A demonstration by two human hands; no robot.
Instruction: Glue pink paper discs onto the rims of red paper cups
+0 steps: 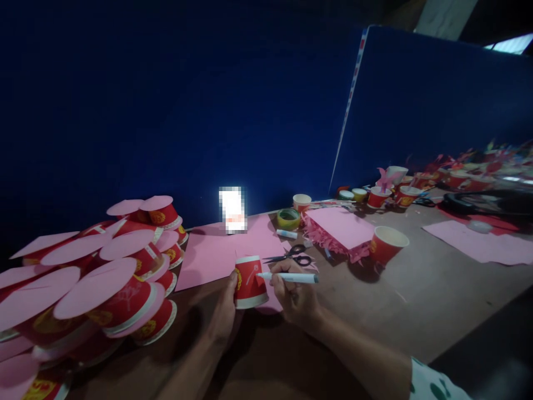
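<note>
My left hand (227,303) grips a red paper cup (251,291) from its left side, its wide rim facing down. A pale line drawing and part of a yellow emblem show on the cup. In my right hand (295,297) is a white marker (293,277), its tip at the cup's right side. Pink paper (212,250) lies flat behind the cup. Black scissors (293,256) rest just beyond my right hand. The marker's cap (287,234) appears to lie near the tape roll (288,219).
Stacked red cups with pink paper discs (125,244) crowd the left. A pink paper pile (343,225) and an upright cup (387,244) stand to the right. A bright, pixelated screen (234,210) leans near the blue wall (187,111). More decorated cups (378,196) line the back right.
</note>
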